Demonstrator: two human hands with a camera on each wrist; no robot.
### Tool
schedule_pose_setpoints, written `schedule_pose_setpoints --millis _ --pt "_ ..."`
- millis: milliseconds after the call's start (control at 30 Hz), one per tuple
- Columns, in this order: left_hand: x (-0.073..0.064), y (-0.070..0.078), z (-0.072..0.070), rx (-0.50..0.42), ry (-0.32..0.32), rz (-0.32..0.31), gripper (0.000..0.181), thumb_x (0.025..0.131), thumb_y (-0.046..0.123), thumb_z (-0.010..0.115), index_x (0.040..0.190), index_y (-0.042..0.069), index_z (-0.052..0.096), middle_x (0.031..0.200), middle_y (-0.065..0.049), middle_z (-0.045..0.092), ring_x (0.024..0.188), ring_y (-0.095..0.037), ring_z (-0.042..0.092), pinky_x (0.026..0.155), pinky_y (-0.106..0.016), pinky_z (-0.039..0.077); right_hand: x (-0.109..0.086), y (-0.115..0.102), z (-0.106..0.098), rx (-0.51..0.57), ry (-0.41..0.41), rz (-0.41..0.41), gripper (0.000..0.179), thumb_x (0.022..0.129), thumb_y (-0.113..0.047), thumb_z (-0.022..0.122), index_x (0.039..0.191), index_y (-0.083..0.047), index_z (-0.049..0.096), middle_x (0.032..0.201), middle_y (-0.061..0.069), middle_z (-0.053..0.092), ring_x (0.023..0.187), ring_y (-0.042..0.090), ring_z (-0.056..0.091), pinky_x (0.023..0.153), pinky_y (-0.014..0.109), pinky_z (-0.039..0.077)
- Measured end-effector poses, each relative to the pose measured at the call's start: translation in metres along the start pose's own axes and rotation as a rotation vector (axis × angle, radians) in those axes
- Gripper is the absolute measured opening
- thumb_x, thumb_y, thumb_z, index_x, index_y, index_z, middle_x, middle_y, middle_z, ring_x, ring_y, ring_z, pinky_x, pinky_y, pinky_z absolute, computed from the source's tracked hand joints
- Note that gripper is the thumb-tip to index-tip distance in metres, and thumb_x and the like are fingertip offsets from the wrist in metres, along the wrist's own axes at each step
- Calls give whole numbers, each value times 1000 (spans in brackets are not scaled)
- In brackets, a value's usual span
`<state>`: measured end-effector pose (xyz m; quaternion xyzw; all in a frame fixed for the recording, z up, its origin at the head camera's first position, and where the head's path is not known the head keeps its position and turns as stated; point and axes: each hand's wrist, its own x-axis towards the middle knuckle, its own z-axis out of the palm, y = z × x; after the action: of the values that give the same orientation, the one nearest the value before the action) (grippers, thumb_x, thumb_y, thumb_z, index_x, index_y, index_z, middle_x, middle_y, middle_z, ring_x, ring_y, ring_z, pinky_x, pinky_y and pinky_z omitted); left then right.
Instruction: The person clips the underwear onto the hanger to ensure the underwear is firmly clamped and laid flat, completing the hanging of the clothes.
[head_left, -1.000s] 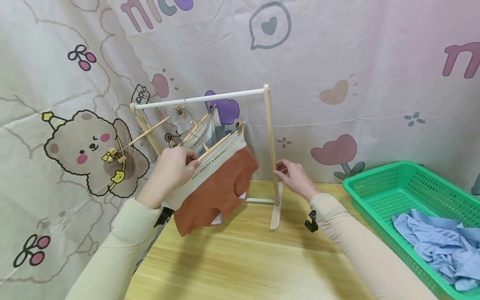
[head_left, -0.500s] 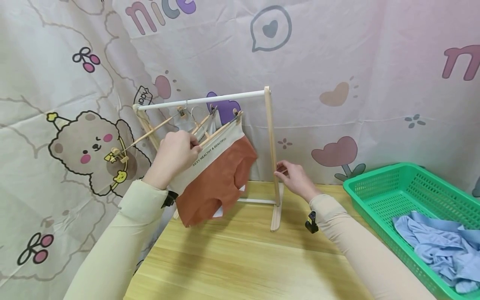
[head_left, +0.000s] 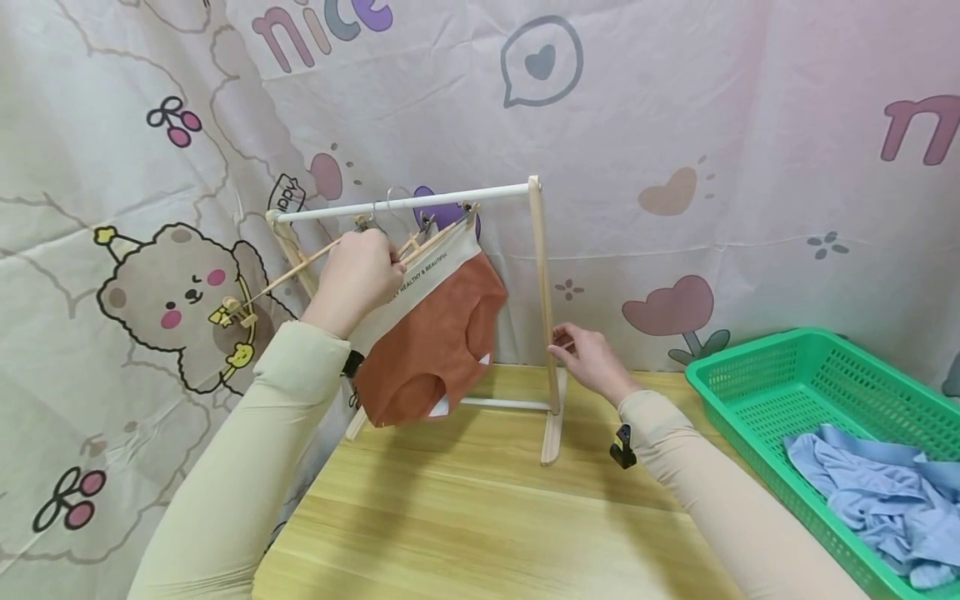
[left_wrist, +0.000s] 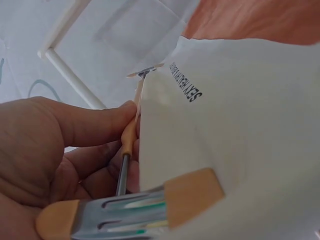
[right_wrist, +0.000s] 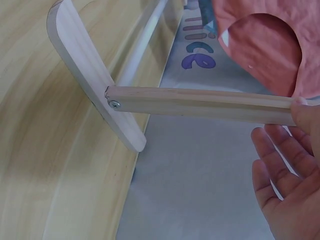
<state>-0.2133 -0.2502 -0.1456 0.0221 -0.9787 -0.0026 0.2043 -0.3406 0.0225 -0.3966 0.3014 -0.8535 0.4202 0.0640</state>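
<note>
My left hand (head_left: 363, 273) pinches the wooden bar of a clip hanger (head_left: 437, 242) just below the white top rail of a small clothes rack (head_left: 542, 275). Rust-orange underpants (head_left: 450, 325) with a cream lettered waistband hang tilted from this hanger. One large wood-tipped clip (left_wrist: 194, 197) fills the lower part of the left wrist view. The hanger's wire hook stands at the top rail; whether it rests over it I cannot tell. My right hand (head_left: 594, 360) holds the rack's right post (right_wrist: 200, 105) between thumb and fingers, its other fingers loosely spread.
Another clip hanger (head_left: 300, 265) hangs on the rack's left part. Further hung clothing behind the underpants is mostly hidden. A green basket (head_left: 738, 425) with light blue cloth (head_left: 870, 483) stands at the right of the wooden table (head_left: 450, 525). A printed curtain (head_left: 637, 125) closes off the back.
My left hand has risen with the hanger and underpants, bringing the hook from below the top rail up to it. My right hand has stayed at the post.
</note>
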Motion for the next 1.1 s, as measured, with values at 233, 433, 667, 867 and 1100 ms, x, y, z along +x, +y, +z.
schedule_pose_setpoints --millis 233,433,667,867,1100 --pt "17 5 6 6 -21 -49 33 86 4 52 54 15 50 58 -5 54 74 -33 60 62 -41 46 -1 0 0 3 5 2 31 108 -16 65 132 5 63 120 20 75 108 35 75 98 49 61" --pt "23 9 17 -2 -49 -93 24 84 4 52 63 13 51 81 -18 65 80 -40 65 66 -49 53 0 1 1 8 2 -2 32 109 -17 64 133 5 62 121 20 75 108 36 75 97 48 61" --pt "24 10 24 -3 -60 -103 21 85 6 53 66 13 48 91 -24 65 84 -41 65 69 -54 55 0 2 1 8 6 -4 32 109 -18 64 132 4 63 120 19 75 107 34 75 97 48 62" --pt "26 1 25 -13 -48 -90 27 86 11 59 59 14 55 86 -21 68 82 -39 65 68 -54 56 1 0 -1 17 12 -10 32 108 -17 65 132 4 63 119 19 75 106 35 75 97 48 62" --pt "29 -11 24 -100 -115 -107 20 89 20 68 92 7 83 108 -20 78 110 -45 68 93 -55 57 -2 2 0 10 -3 3 33 109 -18 65 133 3 63 121 19 75 107 34 75 97 48 61"
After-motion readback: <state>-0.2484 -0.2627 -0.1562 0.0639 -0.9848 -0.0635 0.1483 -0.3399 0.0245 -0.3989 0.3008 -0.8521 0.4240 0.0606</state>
